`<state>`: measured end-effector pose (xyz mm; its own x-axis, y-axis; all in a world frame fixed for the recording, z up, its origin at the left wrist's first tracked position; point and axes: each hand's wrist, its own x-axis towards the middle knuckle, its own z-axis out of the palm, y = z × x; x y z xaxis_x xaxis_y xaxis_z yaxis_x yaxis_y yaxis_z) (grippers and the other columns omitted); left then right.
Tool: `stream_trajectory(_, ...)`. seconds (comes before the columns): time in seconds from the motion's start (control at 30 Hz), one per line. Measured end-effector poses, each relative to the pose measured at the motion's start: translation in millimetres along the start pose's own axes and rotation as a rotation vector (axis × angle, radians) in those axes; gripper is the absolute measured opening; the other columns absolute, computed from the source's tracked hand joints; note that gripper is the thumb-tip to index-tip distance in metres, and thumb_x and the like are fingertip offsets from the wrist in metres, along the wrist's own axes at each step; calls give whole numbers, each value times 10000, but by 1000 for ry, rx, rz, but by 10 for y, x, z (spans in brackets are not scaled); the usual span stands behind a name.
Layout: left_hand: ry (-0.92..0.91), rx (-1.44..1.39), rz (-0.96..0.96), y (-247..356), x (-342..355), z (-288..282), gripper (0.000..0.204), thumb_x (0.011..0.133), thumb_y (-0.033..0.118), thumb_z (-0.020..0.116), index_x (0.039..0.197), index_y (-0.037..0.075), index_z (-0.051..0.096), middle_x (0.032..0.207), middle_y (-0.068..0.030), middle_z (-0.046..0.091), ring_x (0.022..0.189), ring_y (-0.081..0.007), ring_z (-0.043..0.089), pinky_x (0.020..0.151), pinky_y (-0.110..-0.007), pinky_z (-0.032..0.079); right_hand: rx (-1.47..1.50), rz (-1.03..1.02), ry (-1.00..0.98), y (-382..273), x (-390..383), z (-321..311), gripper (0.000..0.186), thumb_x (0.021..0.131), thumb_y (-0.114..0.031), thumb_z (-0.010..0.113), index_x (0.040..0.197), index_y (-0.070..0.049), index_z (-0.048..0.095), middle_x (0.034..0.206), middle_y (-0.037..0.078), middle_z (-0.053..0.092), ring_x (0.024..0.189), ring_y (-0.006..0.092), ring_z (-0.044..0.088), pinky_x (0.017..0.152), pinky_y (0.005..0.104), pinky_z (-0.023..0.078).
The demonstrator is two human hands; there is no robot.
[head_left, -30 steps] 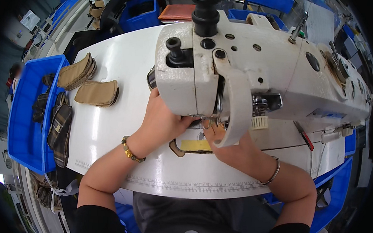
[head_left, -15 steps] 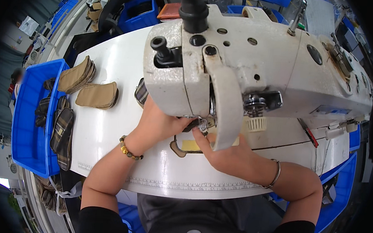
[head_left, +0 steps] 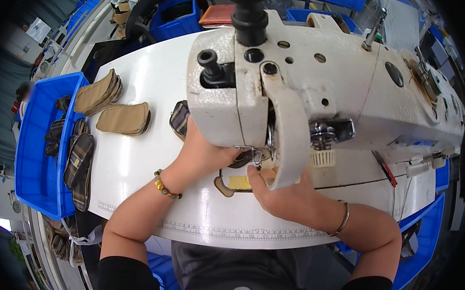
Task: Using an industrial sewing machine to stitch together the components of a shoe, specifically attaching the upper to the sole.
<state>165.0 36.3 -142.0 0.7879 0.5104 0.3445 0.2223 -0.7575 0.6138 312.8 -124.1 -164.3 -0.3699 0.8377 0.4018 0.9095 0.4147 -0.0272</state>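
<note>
A white sewing machine (head_left: 312, 86) reaches over the table, its needle and presser foot (head_left: 256, 156) low at the front. Under the foot lies a dark fabric piece (head_left: 240, 160), mostly hidden by hands and machine. My left hand (head_left: 206, 149) is closed on its left side. From the right, my right hand (head_left: 288, 196) pinches at the near edge, fingers curled and partly behind the machine's white curved lever (head_left: 291, 133). Just in front are a yellow block (head_left: 239, 182) and a tan-ended, dark-edged part (head_left: 223, 187). A plaid fabric piece (head_left: 179, 117) lies beyond my left wrist.
Two stacks of tan fabric pieces (head_left: 124, 118) lie on the white table (head_left: 150, 166)'s left. Beside it, a blue bin (head_left: 38, 142) holds dark pieces, with a plaid one (head_left: 79, 161) over its edge. Red-handled tweezers (head_left: 387, 173) lie at the right; a ruler strip (head_left: 210, 232) runs along the front.
The machine and table sit slightly further right and lower in the picture. My right fingertips have drawn back a little from the presser foot, and more of the dark piece shows.
</note>
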Motion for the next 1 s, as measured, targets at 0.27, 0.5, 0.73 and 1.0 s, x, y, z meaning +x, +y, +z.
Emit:
stream_trajectory(0.27, 31, 189, 43, 103, -40, -17, 299, 664, 157, 787, 962, 158, 764, 901, -42, 716, 866, -273, 650, 756, -422, 421, 10, -30, 112, 5, 6, 41, 396, 715, -92, 652, 1086, 43, 676, 693, 66, 671, 597, 196, 663, 498, 342, 512)
stream_trajectory(0.5, -17, 208, -92, 111, -75, 23, 173, 788, 190, 749, 876, 53, 692, 754, -93, 696, 675, -241, 680, 619, -367, 531, 57, 7, 68, -16, 7, 59, 410, 702, -107, 664, 1085, 37, 691, 546, 16, 560, 516, 196, 605, 440, 336, 461)
stream_trajectory(0.73, 5, 129, -43, 157, -58, -53, 168, 823, 213, 739, 828, 51, 693, 728, -85, 683, 635, -235, 666, 587, -357, 530, 55, -1, 84, -2, 16, 16, 378, 697, -125, 665, 1045, 15, 704, 542, 22, 555, 491, 195, 592, 422, 332, 454)
stream_trajectory(1.0, 3, 136, -44, 108, -33, -37, 270, 761, 151, 760, 1019, 79, 728, 966, -120, 724, 902, -308, 691, 776, -393, 539, -26, 33, 79, -8, -13, 111, 406, 699, -134, 659, 1083, -8, 694, 537, 32, 545, 492, 198, 594, 426, 340, 459)
